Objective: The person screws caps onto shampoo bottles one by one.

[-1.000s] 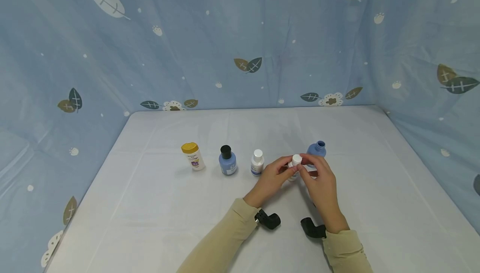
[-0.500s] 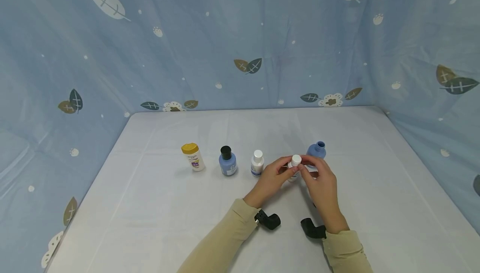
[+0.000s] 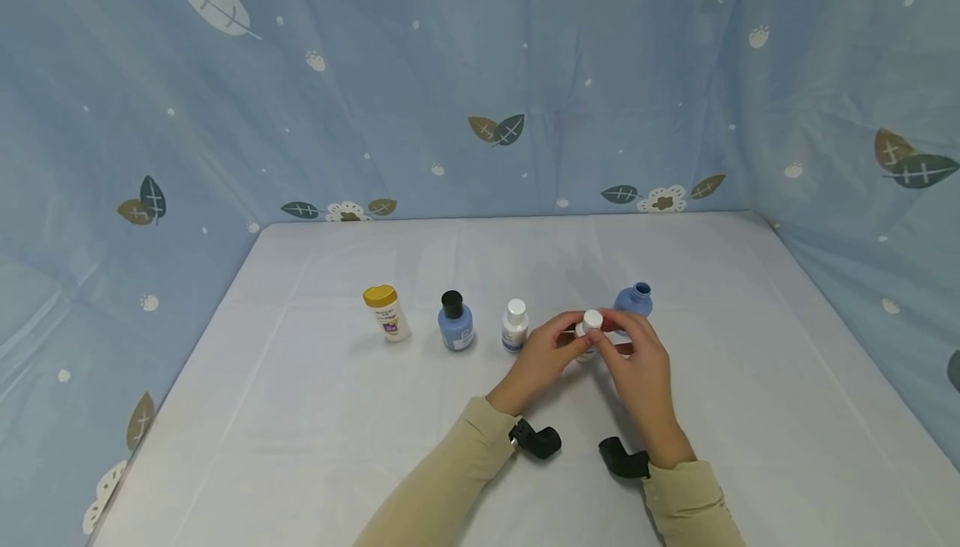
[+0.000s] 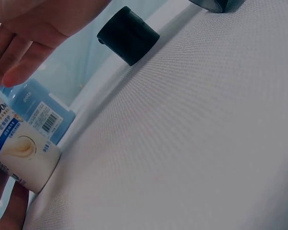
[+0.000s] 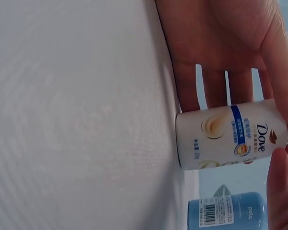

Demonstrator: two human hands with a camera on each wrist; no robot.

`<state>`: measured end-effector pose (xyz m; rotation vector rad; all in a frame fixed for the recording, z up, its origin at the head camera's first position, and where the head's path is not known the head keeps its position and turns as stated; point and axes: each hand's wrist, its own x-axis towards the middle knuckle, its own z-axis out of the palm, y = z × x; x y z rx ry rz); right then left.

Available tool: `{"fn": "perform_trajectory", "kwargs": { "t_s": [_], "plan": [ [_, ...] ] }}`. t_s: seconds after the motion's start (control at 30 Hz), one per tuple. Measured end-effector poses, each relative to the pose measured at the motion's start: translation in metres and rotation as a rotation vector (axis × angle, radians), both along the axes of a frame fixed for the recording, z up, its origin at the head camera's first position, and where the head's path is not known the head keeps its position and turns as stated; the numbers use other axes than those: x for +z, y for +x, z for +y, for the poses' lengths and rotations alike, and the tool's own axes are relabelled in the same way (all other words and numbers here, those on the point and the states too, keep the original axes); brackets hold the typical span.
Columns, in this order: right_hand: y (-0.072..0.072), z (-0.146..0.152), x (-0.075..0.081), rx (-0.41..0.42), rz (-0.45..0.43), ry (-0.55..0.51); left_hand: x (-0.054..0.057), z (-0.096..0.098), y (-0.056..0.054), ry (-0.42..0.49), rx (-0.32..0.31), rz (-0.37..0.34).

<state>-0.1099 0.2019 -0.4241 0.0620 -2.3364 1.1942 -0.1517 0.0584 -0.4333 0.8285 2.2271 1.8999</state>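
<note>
A small white Dove bottle [image 5: 216, 139] stands between both hands, its label showing in both wrist views. My left hand [image 3: 542, 362] holds its body, with fingers behind it and the thumb in front. At the top, the fingertips of my right hand [image 3: 643, 376] pinch the white cap [image 3: 592, 318]. Just behind the right hand is a light blue bottle [image 3: 633, 299] without a cap, its neck open. In the left wrist view, a black cap [image 4: 128, 36] lies on the table; the right hand hides most of it in the head view.
To the left stand another white bottle [image 3: 514, 330], a blue bottle with black cap [image 3: 456, 330] and a white bottle with yellow lid [image 3: 387, 315]. They share a white-covered table [image 3: 300, 430]. Blue leaf-patterned cloth [image 3: 420, 72] hangs behind it.
My right thumb and fingers have shifted slightly to the left on the white cap. The left hand keeps its hold, and the other bottles stay in place.
</note>
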Motion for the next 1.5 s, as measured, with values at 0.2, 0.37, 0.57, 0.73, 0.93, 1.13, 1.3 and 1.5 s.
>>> {"fn": "perform_trajectory", "kwargs": {
  "t_s": [0.2, 0.37, 0.57, 0.73, 0.93, 1.13, 1.3, 1.5],
  "plan": [
    [0.0, 0.0, -0.002, -0.03, -0.017, 0.016, -0.001, 0.0, 0.0, -0.001, 0.001, -0.01],
    [0.001, 0.001, -0.002, -0.045, -0.031, 0.009, 0.0, 0.0, 0.0, -0.004, 0.002, -0.001],
    [0.0, 0.0, -0.001, 0.014, -0.016, -0.018, -0.008, 0.002, -0.003, -0.01, 0.015, 0.0],
    [-0.001, 0.0, -0.001, 0.02, -0.01, -0.019, -0.029, 0.007, -0.013, -0.018, 0.027, -0.01],
    [0.0, 0.0, -0.001, 0.013, 0.001, -0.009, -0.032, 0.007, -0.014, -0.017, 0.021, -0.002],
    [0.0, 0.0, -0.002, 0.012, -0.007, 0.0, -0.018, 0.005, -0.008, 0.012, 0.023, 0.021],
    [-0.001, 0.0, -0.002, 0.022, -0.01, 0.018, -0.02, 0.006, -0.009, 0.025, 0.06, 0.048],
    [-0.002, 0.001, -0.004, 0.038, -0.014, 0.026, -0.031, 0.007, -0.015, 0.022, 0.093, 0.075]
  ]
}}
